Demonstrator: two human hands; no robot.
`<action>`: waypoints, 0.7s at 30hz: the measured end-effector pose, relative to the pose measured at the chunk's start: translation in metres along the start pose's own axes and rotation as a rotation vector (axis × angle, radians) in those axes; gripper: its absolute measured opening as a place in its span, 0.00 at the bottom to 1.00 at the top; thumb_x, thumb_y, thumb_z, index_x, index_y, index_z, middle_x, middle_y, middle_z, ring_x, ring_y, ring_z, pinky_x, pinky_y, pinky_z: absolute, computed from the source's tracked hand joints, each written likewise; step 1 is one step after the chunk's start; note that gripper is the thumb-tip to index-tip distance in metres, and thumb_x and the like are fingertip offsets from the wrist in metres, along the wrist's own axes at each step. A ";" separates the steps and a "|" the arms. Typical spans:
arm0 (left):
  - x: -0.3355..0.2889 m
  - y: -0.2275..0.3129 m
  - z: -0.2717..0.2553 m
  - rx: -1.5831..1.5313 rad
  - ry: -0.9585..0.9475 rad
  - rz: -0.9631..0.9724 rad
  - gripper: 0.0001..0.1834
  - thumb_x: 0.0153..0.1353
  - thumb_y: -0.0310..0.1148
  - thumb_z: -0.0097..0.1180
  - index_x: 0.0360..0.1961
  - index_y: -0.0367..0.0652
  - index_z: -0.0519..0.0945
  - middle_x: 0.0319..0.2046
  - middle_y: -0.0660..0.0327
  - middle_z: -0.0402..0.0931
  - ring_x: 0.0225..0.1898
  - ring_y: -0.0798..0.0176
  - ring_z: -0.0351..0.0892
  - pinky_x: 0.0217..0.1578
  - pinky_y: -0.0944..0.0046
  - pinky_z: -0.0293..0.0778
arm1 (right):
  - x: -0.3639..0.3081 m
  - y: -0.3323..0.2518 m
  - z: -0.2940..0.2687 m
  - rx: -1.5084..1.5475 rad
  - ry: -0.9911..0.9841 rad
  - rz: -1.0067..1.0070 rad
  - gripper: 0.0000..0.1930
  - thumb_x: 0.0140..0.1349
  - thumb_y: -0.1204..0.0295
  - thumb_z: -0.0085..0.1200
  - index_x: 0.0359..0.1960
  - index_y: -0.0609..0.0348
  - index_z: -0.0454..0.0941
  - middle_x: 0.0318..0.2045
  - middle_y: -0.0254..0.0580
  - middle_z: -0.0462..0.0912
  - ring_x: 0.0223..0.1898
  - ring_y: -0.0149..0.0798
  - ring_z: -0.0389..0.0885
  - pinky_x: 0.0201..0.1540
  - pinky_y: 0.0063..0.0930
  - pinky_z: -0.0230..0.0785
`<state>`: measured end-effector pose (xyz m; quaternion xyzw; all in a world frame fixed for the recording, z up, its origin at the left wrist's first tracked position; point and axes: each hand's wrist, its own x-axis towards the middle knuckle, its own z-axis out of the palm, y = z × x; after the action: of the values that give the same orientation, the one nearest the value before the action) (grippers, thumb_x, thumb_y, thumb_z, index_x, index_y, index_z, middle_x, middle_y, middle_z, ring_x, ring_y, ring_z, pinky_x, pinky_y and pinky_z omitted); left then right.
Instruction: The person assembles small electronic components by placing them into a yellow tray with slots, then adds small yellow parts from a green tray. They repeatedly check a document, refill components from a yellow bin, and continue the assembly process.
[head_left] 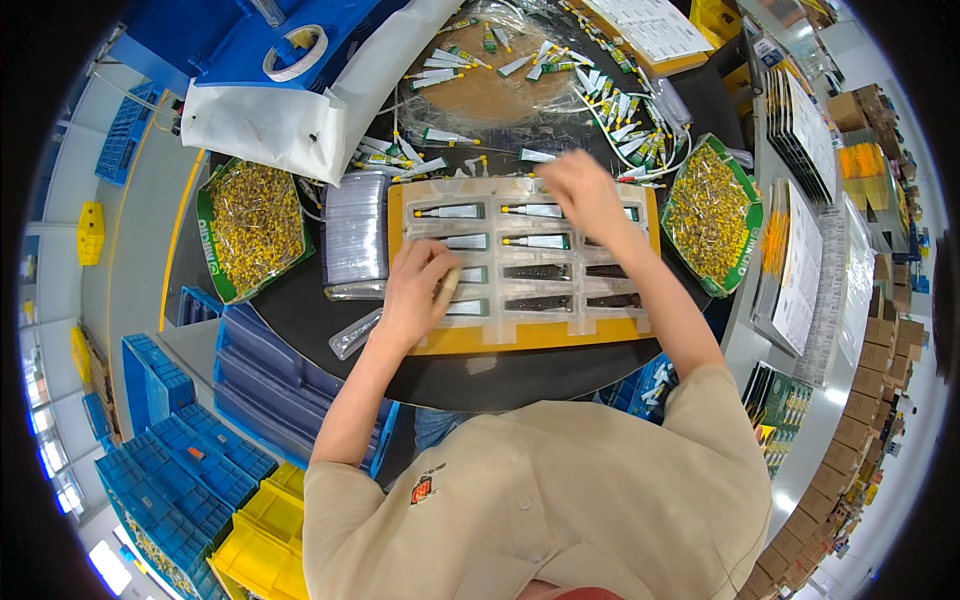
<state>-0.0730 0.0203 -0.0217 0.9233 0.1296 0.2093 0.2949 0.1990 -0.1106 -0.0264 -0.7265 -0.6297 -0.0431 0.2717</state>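
Observation:
A clear plastic tray [497, 272] with rows of long compartments lies on a yellow board [480, 341] in front of me. White and green tubes [533, 210] rest in several compartments; others at the lower right look dark inside. My left hand [416, 285] lies over the tray's left column, fingers curled down and a pale cover on one finger; whatever they hold is hidden. Above the tray's far edge, my right hand [585, 195] has its fingers drawn together, their tips slightly blurred. A loose tube [537, 156] lies just left of those fingertips.
Green-edged boxes of small yellow-capped pieces stand left [255, 225] and right [712, 215]. A stack of clear plastic covers [356, 235] sits beside the tray. Many loose tubes [620, 115] lie at the back. Blue crates [185, 470] and yellow bins [265, 540] stand lower left.

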 end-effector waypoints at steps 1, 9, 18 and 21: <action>0.002 0.002 0.002 0.030 0.038 0.018 0.17 0.55 0.28 0.61 0.48 0.44 0.80 0.46 0.57 0.74 0.48 0.50 0.71 0.50 0.52 0.68 | 0.022 0.010 0.007 -0.029 0.037 0.104 0.14 0.52 0.77 0.60 0.42 0.57 0.81 0.37 0.42 0.84 0.43 0.47 0.80 0.46 0.40 0.71; 0.017 -0.003 -0.001 0.405 -0.253 -0.026 0.26 0.63 0.40 0.54 0.62 0.47 0.72 0.71 0.55 0.54 0.70 0.41 0.51 0.68 0.40 0.46 | 0.060 0.022 -0.003 0.392 -0.092 0.280 0.11 0.54 0.73 0.61 0.40 0.60 0.80 0.35 0.45 0.83 0.34 0.41 0.82 0.39 0.31 0.74; 0.135 -0.082 -0.013 0.462 -0.329 -0.265 0.13 0.55 0.34 0.62 0.43 0.48 0.85 0.37 0.62 0.85 0.48 0.54 0.79 0.49 0.53 0.72 | -0.048 -0.028 -0.035 0.540 -0.321 0.128 0.04 0.54 0.70 0.63 0.30 0.54 0.85 0.30 0.38 0.84 0.38 0.44 0.79 0.47 0.38 0.71; 0.146 -0.098 -0.012 0.447 -0.450 -0.243 0.13 0.54 0.33 0.61 0.42 0.47 0.85 0.35 0.61 0.86 0.41 0.53 0.82 0.45 0.56 0.76 | -0.024 0.018 -0.031 0.375 -0.100 0.030 0.05 0.55 0.76 0.60 0.33 0.57 0.84 0.33 0.39 0.84 0.39 0.43 0.79 0.44 0.37 0.72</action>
<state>0.0381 0.1569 -0.0260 0.9659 0.2129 -0.0701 0.1294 0.2200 -0.1466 -0.0164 -0.6736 -0.6286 0.1153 0.3712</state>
